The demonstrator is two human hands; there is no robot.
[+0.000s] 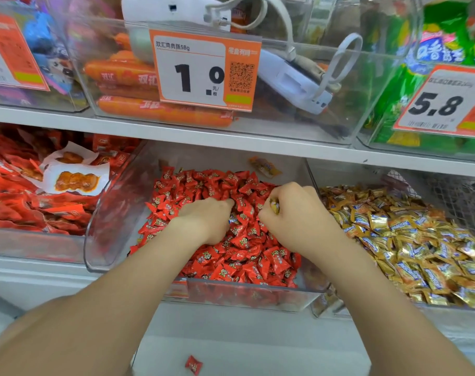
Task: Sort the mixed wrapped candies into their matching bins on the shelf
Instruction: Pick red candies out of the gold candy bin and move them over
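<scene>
Over red bin (109, 213) | left hand (204, 218) buried in red candies (247, 253), grip unclear | right hand (296, 215) grip tight round gold candy (275, 206)

Red candies (244, 256) hide the left hand's (206, 218) fingers.

Your stock: red candies (239, 241), flower-printed, at the middle; gold candies (410, 240), blue-banded, to your right; orange-and-white price tag (204, 70), black numerals, far above.

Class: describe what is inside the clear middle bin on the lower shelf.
Red wrapped candies fill the bin; one orange packet lies at the back. The left hand lies among them; the right hand grips gold candy. Lower layers are covered.
</scene>
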